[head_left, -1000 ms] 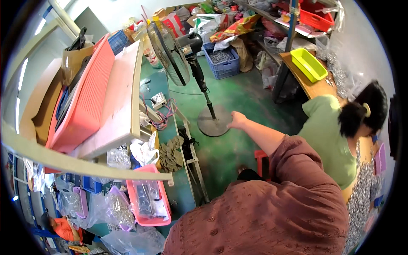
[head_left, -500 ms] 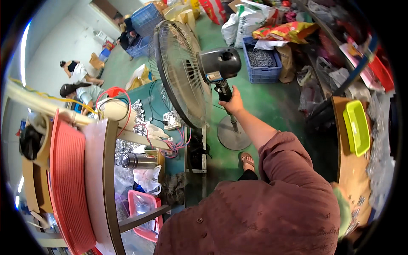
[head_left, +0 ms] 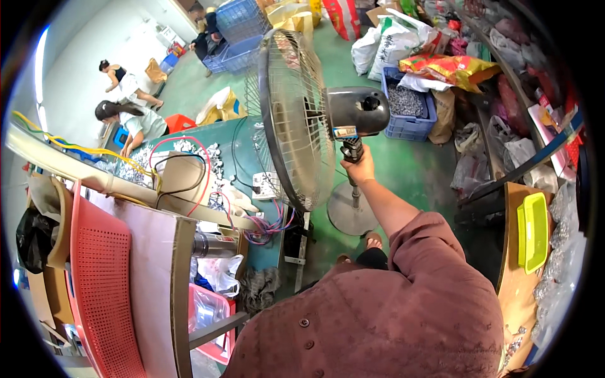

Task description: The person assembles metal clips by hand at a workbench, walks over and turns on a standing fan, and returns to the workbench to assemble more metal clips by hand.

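Note:
A black pedestal fan [head_left: 359, 112] with a round wire cage stands ahead of me, its pole rising from a round grey base [head_left: 353, 208] on the green floor. My right hand [head_left: 359, 167] is closed around the pole just below the motor housing, arm stretched forward. The fan's cage [head_left: 296, 120] faces left, over the end of a green-topped workbench [head_left: 255, 148]. A white power strip [head_left: 266, 185] with cables lies on that bench beside the cage. My left hand is out of view.
A pink perforated basket stack [head_left: 104, 283] and a rack post [head_left: 183, 296] stand close on my left. Ahead right are a blue crate [head_left: 409, 126] of small metal parts and several sacks [head_left: 394, 47]. A yellow-green tray [head_left: 532, 233] sits right. People [head_left: 129, 123] work far left.
The view has shifted, so the fan and my right hand appear farther right and slightly lower. My right hand still grips the fan pole. The person at the bench leans with an arm lower.

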{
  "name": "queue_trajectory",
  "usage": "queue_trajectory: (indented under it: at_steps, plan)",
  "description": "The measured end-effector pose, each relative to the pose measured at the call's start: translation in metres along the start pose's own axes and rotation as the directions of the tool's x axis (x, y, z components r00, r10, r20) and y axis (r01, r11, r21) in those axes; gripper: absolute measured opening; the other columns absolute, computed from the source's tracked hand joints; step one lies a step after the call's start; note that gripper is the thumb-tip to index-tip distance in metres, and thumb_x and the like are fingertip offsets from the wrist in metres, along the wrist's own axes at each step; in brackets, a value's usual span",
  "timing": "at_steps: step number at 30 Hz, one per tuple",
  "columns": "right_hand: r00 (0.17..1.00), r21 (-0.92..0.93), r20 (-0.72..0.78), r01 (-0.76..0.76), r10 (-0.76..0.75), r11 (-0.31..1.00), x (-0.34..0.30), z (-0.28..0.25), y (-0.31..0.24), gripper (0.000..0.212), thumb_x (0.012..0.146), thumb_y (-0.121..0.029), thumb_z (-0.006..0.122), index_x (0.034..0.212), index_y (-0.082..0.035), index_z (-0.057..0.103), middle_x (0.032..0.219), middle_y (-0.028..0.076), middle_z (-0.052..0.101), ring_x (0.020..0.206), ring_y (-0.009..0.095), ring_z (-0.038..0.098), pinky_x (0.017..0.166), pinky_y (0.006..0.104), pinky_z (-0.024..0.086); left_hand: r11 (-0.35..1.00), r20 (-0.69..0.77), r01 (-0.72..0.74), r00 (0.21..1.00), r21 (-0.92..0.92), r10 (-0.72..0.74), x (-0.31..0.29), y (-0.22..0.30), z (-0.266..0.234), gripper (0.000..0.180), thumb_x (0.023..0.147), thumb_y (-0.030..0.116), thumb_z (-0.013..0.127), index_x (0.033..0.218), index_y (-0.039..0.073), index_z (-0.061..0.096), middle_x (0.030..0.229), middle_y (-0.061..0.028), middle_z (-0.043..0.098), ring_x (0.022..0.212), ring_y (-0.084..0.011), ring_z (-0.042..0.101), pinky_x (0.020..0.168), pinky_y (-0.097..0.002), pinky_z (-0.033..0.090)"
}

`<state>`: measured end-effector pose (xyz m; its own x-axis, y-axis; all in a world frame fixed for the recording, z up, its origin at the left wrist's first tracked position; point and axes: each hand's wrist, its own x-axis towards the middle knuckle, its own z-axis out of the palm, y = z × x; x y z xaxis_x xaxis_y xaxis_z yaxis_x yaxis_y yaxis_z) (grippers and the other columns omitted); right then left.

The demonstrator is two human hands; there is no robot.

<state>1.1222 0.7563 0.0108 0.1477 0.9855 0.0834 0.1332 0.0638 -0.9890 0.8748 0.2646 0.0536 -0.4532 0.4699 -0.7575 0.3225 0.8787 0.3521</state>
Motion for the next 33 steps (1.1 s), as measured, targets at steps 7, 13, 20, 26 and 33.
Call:
queue_trajectory:
  at_steps: [7,13,20,26,33]
  plan:
    - [0.999,-0.098,0.03,-0.02,0.023,0.995,-0.005,0.0,-0.018,0.052,0.054,-0.013,0.075,0.097,-0.008,0.045,0.089,0.009,0.059,0.081,0.022,0.057,0.074,0.0321,0.045,0.999,-0.02,0.033,0.999,-0.022,-0.034,0.001,-0.009,-0.002,0.053,0.072,0.033,0.062,0.113,0.004,0.047,0.097,-0.0176,0.056,0.087,-0.0296,0.053,0.074,-0.035,0.041]
    - [0.995,-0.008,0.103,-0.01,0.011,1.0,0.001,0.001,-0.027,0.052,0.054,-0.01,0.074,0.097,-0.007,0.045,0.088,0.007,0.06,0.081,0.019,0.057,0.074,0.0302,0.045,0.998,-0.021,0.052,0.998,-0.037,-0.052,0.002,-0.013,-0.003,0.051,0.072,0.032,0.062,0.112,0.004,0.048,0.096,-0.0172,0.057,0.085,-0.0293,0.053,0.072,-0.0351,0.042]
    - [0.986,0.031,0.139,0.086,-0.09,0.996,0.033,0.007,-0.009,0.052,0.055,-0.009,0.074,0.099,-0.007,0.047,0.088,0.005,0.06,0.08,0.016,0.057,0.074,0.0294,0.045,0.997,-0.046,0.062,0.997,-0.042,-0.064,-0.003,-0.011,0.002,0.048,0.072,0.031,0.061,0.11,0.004,0.049,0.094,-0.0166,0.057,0.083,-0.0288,0.053,0.07,-0.0353,0.042]
    - [0.978,-0.016,0.195,0.083,-0.078,0.996,0.048,0.022,-0.006,0.056,0.052,-0.011,0.076,0.099,-0.007,0.047,0.088,0.008,0.06,0.081,0.022,0.058,0.074,0.0321,0.046,0.993,-0.031,0.092,0.995,-0.073,-0.095,-0.004,-0.023,0.0,0.046,0.072,0.031,0.061,0.108,0.004,0.05,0.092,-0.0162,0.058,0.081,-0.0285,0.053,0.069,-0.0354,0.042]
    - [0.974,0.028,0.202,0.098,-0.101,0.995,0.052,0.02,0.008,0.057,0.051,-0.011,0.078,0.098,-0.006,0.046,0.088,0.008,0.06,0.081,0.021,0.058,0.074,0.0318,0.046,0.992,-0.04,0.095,0.994,-0.077,-0.099,-0.005,-0.03,-0.001,0.044,0.073,0.03,0.061,0.106,0.004,0.051,0.09,-0.0156,0.058,0.078,-0.028,0.054,0.067,-0.0355,0.042]
